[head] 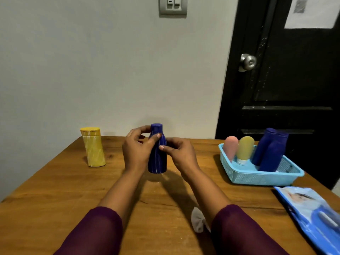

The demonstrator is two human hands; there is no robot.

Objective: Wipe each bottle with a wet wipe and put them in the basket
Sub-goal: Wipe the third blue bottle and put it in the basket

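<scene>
Wood-grain tabletop (55, 199). Nearest, a crumpled wet wipe (197, 222) lies loose just beside the right sleeve (239, 232). A blue wipes packet (309, 214) sits at the near right edge. Mid-table: dark blue bottle (157, 162), upright, held from both sides. Left hand (136, 150) grip curls round its neck, thumb on the shoulder; right hand (181, 153) grip pinches the body. Further right, a light blue basket (248, 176) holds a pink tube (230, 148), a yellow tube (244, 150) and two blue bottles (270, 150). Far left, a yellow bottle (93, 148) stands alone, leaning slightly.
</scene>
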